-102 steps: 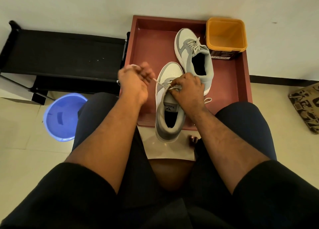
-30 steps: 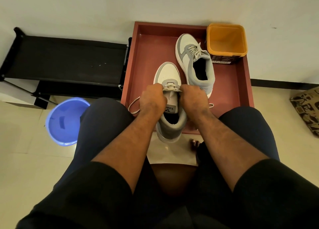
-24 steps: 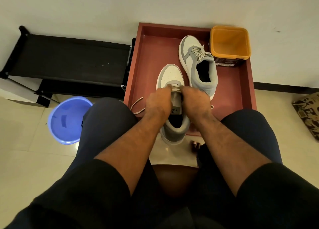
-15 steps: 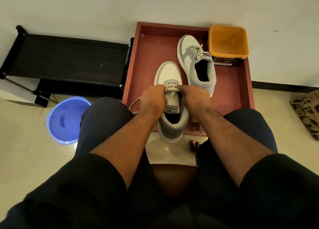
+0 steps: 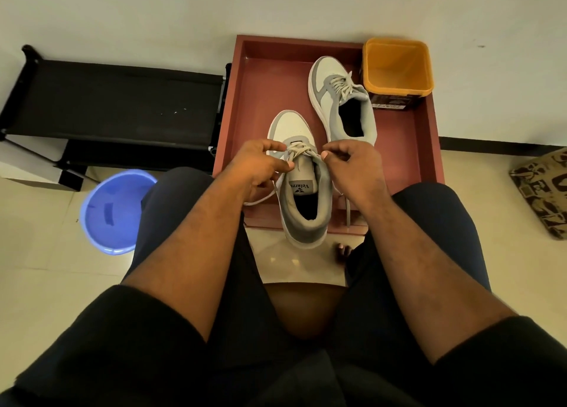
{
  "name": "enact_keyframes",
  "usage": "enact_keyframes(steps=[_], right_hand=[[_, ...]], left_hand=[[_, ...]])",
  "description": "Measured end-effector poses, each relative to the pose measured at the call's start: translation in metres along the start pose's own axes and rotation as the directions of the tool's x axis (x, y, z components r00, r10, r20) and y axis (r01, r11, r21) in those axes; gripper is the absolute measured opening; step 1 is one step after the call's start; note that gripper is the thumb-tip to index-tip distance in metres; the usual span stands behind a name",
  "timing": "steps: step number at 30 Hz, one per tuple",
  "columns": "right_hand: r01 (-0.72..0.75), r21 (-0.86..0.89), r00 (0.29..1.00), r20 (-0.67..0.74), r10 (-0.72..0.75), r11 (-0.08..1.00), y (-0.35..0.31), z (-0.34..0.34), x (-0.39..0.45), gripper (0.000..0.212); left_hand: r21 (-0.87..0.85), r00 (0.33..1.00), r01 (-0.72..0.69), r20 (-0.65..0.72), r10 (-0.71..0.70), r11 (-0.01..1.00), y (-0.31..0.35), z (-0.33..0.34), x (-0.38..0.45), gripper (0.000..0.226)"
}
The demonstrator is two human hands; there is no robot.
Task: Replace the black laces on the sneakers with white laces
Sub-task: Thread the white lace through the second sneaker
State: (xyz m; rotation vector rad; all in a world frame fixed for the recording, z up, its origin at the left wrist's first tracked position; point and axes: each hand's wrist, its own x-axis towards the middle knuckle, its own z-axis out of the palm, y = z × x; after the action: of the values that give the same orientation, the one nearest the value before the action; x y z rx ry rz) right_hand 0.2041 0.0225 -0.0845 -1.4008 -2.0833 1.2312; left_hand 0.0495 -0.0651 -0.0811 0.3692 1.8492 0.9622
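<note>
Half a second ago both hands were pressed against the collar of the near grey-and-white sneaker (image 5: 302,186); now they have lifted off to either side of its tongue, each with a strand of the white lace (image 5: 299,152). The left hand (image 5: 260,169) has thumb and fingers curled, pinching the lace just left of the top eyelets, and a loose tail runs from under it down toward the tray's near edge. The right hand (image 5: 352,167) mirrors it, thumb and forefinger closed at the lace's right side, though whether the strand sits firmly in that pinch is hard to tell; another tail hangs down past the wrist. To my eye this means the threading on this shoe is finished and the step in hand is snugging or tying the ends. The shoe stands with its heel overhanging the near edge of the shallow dark-red wooden tray (image 5: 245,78), toe pointing to the far edge. The second grey-and-white sneaker (image 5: 340,100) lies toward the far right corner, already laced in white, so the task looks nearly done; no black laces are in view. An orange square plastic tub (image 5: 397,66) sits at the far right corner, just beside that shoe. Off the tray, a blue round plastic basin (image 5: 113,212) is on the floor to the left, below a black low rack (image 5: 113,106). Nothing blocks the hands.
</note>
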Motion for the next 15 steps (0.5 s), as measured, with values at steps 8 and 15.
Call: enact_keyframes(steps=[8, 15], right_hand=[[0.077, -0.024, 0.997, 0.023, -0.076, 0.997, -0.001, 0.005, -0.001, 0.023], [-0.106, 0.629, 0.932, 0.333, -0.144, 0.770, -0.017, 0.017, -0.008, 0.024]], left_hand=[[-0.501, 0.977, 0.006, 0.186, 0.101, 0.865, 0.010, -0.014, 0.001, 0.024], [-0.575, 0.880, -0.221, 0.231, 0.415, 0.788, 0.016, -0.021, -0.006, 0.021]])
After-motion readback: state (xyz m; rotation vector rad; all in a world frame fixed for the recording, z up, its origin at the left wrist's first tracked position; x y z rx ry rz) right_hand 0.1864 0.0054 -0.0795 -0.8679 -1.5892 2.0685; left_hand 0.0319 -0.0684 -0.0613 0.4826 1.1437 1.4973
